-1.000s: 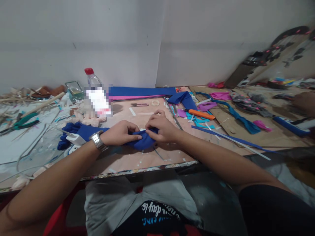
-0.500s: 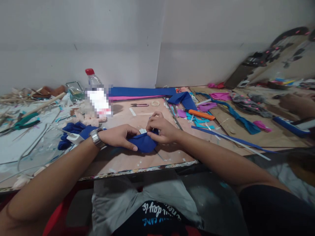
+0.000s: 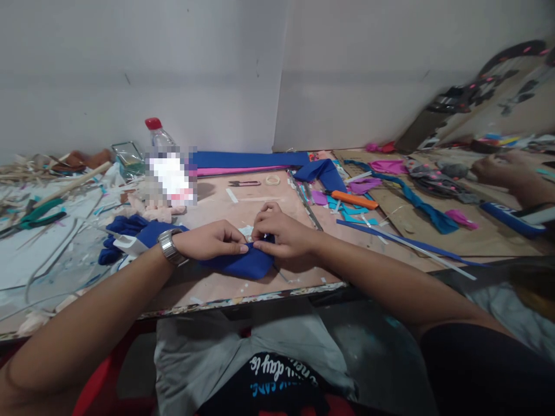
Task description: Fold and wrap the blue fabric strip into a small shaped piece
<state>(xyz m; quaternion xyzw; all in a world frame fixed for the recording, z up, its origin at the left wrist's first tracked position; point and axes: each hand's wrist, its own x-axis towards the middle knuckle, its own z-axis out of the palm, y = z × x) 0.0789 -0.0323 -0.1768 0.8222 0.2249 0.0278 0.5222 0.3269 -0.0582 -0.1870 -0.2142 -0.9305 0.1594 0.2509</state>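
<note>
Both hands pinch the upper edge of a blue fabric piece [image 3: 249, 266] near the table's front. My left hand [image 3: 212, 240], with a metal watch at the wrist, has its thumb pressed on the cloth. Close beside it, my right hand [image 3: 280, 234] is closed on the same edge with curled fingers. A small pale bit shows between the hands; what it is I cannot make out. Left of the watch lie a bunch of dark blue fabric [image 3: 124, 228] and a white tool [image 3: 130, 245], partly hidden by my forearm. Thread snips [image 3: 244, 184] rest beyond my hands.
A clear bottle with a red cap [image 3: 153, 123] stands at the back left. Green-handled pliers [image 3: 43, 215] lie far left. On the right are an orange cutter [image 3: 354, 200], blue strips [image 3: 390, 237] and coloured scraps. Another person's hand [image 3: 498, 173] is at the far right.
My left thumb has moved up to the cloth's edge, nearer my right hand. The blue fabric now hangs flatter and lower in front of the fingers. The view has shifted slightly.
</note>
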